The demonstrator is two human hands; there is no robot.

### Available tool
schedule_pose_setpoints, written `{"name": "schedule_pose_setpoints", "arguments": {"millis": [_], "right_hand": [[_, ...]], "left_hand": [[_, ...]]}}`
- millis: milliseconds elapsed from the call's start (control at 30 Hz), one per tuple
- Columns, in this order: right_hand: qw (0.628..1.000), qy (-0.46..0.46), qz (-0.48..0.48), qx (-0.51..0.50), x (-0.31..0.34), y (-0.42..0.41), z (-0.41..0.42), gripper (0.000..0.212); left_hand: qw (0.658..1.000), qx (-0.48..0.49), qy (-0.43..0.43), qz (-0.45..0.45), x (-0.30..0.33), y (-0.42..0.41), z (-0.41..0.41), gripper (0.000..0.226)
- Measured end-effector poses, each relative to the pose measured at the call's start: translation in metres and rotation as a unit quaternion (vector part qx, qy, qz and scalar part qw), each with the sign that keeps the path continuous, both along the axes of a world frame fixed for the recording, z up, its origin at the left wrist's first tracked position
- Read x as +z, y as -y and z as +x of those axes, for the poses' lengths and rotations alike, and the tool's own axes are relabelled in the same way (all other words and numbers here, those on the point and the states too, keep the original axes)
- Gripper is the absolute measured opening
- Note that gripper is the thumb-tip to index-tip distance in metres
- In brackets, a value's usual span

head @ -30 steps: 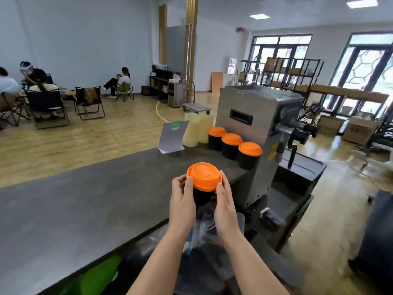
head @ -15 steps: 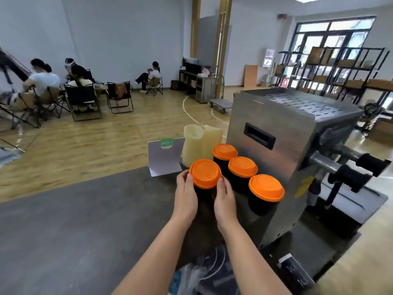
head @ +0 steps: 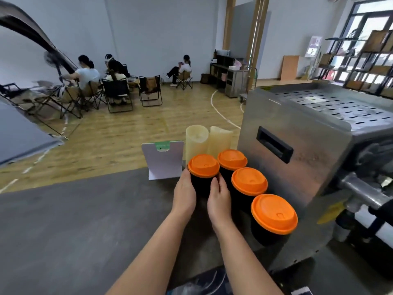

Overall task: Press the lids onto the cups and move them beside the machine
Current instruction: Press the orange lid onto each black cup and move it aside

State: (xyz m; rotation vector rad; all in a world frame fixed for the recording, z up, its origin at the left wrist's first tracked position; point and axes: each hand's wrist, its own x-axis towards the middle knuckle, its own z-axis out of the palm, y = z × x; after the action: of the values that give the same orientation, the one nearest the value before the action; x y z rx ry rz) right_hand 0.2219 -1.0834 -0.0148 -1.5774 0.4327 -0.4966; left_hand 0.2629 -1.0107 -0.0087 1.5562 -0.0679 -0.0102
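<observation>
A black cup with an orange lid stands on the dark grey counter, left of a row of three lidded black cups. My left hand grips its left side and my right hand grips its right side, both curled round the black wall below the lid. The row runs along the steel machine: a far cup, a middle cup and a near cup, each topped with an orange lid.
Two pale yellow cylinders and a white card stand sit just behind the held cup. The machine's metal handles stick out at the right. Beyond the counter, people sit on folding chairs on a wooden floor.
Both hands carried the lidded cup forward from near the counter's front edge to the spot beside the row of three cups. The camera moved closer to the machine.
</observation>
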Motion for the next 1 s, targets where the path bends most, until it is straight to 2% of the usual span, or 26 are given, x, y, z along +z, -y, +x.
{"name": "schedule_pose_setpoints", "arguments": {"millis": [133,333,467,533,633,767,1000], "right_hand": [[1.000,-0.004,-0.009,0.009,-0.005,0.002,0.001,0.043],[1.000,-0.025,-0.014,0.013,-0.006,-0.004,-0.002,0.048],[0.995,-0.055,0.079,0.008,0.004,-0.025,-0.027,0.051],[0.992,-0.048,0.113,0.029,0.010,-0.044,-0.041,0.041],[0.991,-0.048,0.101,0.068,0.013,-0.079,-0.052,0.020],[0.985,-0.044,0.056,0.157,0.024,-0.154,-0.069,0.021],[0.954,-0.005,0.072,0.291,0.040,-0.359,-0.137,0.020]], "left_hand": [[1.000,0.011,-0.019,0.003,-0.012,-0.002,0.001,0.067],[0.998,0.024,-0.036,-0.045,-0.011,-0.004,-0.002,0.048],[0.992,0.054,-0.078,-0.080,-0.006,-0.023,-0.021,0.041],[0.990,0.068,-0.085,-0.084,-0.001,-0.043,-0.039,0.041],[0.985,0.102,-0.094,-0.101,0.006,-0.092,-0.066,0.040],[0.977,0.173,-0.086,-0.085,0.013,-0.185,-0.105,0.034],[0.947,0.315,-0.037,-0.050,0.033,-0.401,-0.205,0.029]]}}
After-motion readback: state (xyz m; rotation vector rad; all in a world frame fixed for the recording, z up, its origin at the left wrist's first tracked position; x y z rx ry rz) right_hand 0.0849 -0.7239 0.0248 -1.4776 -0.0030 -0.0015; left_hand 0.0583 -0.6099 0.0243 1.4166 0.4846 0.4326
